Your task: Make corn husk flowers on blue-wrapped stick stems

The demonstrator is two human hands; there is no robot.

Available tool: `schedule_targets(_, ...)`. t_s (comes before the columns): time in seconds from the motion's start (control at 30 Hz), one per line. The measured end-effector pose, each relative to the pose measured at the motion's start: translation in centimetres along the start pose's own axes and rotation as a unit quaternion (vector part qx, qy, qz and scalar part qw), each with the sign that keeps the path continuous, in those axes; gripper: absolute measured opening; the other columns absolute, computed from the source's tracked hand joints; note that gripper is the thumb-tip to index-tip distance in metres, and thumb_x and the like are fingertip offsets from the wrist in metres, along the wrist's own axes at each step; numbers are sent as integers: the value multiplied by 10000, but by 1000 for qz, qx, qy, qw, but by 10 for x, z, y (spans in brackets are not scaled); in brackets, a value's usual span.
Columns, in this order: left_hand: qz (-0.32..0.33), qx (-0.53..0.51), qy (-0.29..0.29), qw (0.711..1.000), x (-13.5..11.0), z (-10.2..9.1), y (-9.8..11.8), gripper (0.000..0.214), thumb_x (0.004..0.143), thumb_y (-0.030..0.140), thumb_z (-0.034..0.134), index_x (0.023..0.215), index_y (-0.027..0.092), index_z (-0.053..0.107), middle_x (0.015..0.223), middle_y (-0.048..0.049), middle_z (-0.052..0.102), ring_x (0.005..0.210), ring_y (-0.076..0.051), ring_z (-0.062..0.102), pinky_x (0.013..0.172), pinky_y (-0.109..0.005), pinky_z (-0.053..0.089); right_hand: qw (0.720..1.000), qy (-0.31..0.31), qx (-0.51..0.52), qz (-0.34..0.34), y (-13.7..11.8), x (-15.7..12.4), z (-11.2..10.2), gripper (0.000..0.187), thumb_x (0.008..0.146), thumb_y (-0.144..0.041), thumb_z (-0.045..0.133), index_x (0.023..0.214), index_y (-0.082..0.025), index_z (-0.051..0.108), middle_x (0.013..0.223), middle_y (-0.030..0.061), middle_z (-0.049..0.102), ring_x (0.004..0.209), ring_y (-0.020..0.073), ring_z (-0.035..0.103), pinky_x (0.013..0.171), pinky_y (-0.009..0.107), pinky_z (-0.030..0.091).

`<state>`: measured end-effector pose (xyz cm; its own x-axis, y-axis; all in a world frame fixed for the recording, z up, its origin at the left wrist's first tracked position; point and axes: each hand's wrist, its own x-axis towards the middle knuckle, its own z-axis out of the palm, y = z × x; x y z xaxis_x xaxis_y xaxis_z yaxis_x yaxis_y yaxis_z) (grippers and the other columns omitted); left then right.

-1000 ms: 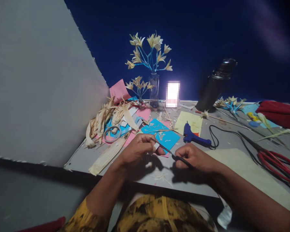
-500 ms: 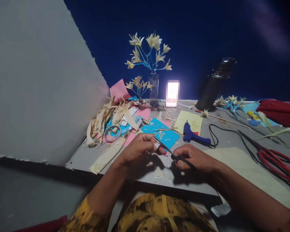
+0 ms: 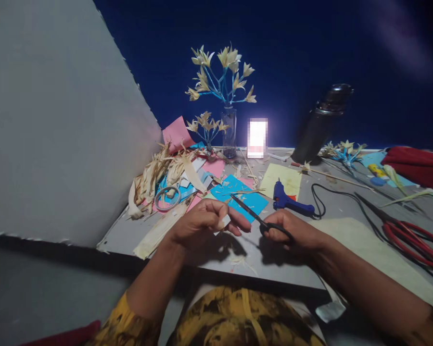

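Note:
My left hand (image 3: 205, 220) pinches a small white piece (image 3: 222, 223), perhaps paper or husk, between thumb and fingers. Gripped in my right hand (image 3: 286, 230) is a pair of dark scissors (image 3: 250, 213), its blades together and pointing up and left, just apart from the white piece. Pale trimmings (image 3: 240, 261) lie on the table below my hands. Behind the scissors is a blue paper sheet (image 3: 257, 204) scattered with scraps.
Dried husks (image 3: 149, 180) and a tape roll (image 3: 157, 199) are heaped at the left. A blue glue gun (image 3: 292, 204) with its cord, red-handled scissors (image 3: 414, 242) and a dark flask (image 3: 312, 129) stand or lie to the right. Husk flowers rise from a glass bottle (image 3: 229, 132).
The scissors have drawn back from the white piece, and their blades have come together. My left hand has shifted slightly left and down, showing the piece more plainly.

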<state>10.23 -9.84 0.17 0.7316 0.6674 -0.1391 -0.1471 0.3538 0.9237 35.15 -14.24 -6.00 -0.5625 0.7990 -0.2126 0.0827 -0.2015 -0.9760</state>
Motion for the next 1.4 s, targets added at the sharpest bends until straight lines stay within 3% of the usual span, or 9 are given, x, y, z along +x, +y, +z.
schedule_targets(0.17, -5, 7, 41, 999, 1, 2, -4, 122, 594, 116, 634, 537, 161, 535, 750, -108, 751, 740, -210, 699, 745, -313, 482, 999, -40, -13, -2, -8, 0, 6, 507, 683, -609, 777, 650, -150, 563, 562, -46, 453, 529, 85, 374, 486, 214, 284)
schedule_targets(0.33, -15, 14, 59, 998, 5, 6, -9, 117, 580, 116, 652, 547, 162, 549, 624, -64, 697, 719, -217, 707, 711, -293, 459, 998, -40, -49, 9, -12, -1, 9, 458, 691, -548, 777, 637, -155, 549, 572, -45, 454, 547, 88, 373, 496, 214, 272)
schedule_targets(0.7, -23, 49, 72, 996, 5, 3, -10, 58, 603, 121, 627, 580, 157, 587, 707, -97, 752, 688, -179, 631, 634, -275, 396, 998, -15, -48, 24, -12, -2, 7, 488, 685, -544, 784, 566, -166, 500, 507, -66, 398, 484, 65, 328, 440, 200, 228)
schedule_targets(0.9, -38, 39, 69, 996, 3, 1, -11, 58, 589, 125, 642, 569, 156, 598, 725, -102, 746, 645, -167, 592, 573, -268, 389, 998, -16, -25, 46, -10, -2, 11, 431, 717, -461, 770, 533, -159, 524, 442, -41, 485, 398, 56, 366, 381, 184, 227)
schedule_targets(1.03, -21, 24, 86, 996, 1, 2, -12, 33, 599, 140, 643, 595, 156, 614, 743, -102, 747, 673, -188, 618, 620, -296, 435, 998, -10, 6, 54, -8, 1, 17, 376, 687, -393, 771, 512, -156, 536, 416, -41, 478, 382, 54, 355, 376, 185, 213)
schedule_targets(1.13, 0, 35, 67, 997, -3, 1, -12, 99, 596, 105, 639, 545, 161, 575, 804, -111, 764, 769, -210, 654, 717, -321, 467, 996, 61, 58, 41, -10, 2, 17, 382, 702, -372, 723, 476, -177, 484, 395, -49, 425, 373, 56, 313, 379, 201, 196)
schedule_targets(1.27, 0, 13, 39, 999, -10, -2, -14, 142, 634, 103, 672, 544, 153, 575, 864, -136, 767, 805, -211, 664, 774, -333, 480, 969, 235, 75, -16, -17, -3, 1, 321, 751, -357, 657, 540, -189, 482, 465, -47, 430, 424, 74, 339, 418, 220, 248)
schedule_targets(1.33, -8, -24, 68, 997, -11, -2, -17, 149, 675, 128, 700, 580, 153, 588, 880, -115, 758, 757, -188, 655, 740, -326, 486, 967, 253, 18, -21, -20, -5, -7, 266, 754, -379, 679, 631, -174, 561, 518, -35, 482, 470, 88, 388, 452, 226, 278)
schedule_targets(1.4, -5, -46, 99, 994, -9, 0, -21, 160, 703, 158, 736, 612, 153, 604, 977, -95, 742, 750, -174, 655, 705, -317, 491, 972, 226, -57, -6, -21, -5, -10, 288, 744, -416, 698, 653, -173, 574, 538, -36, 489, 491, 98, 405, 472, 233, 282)
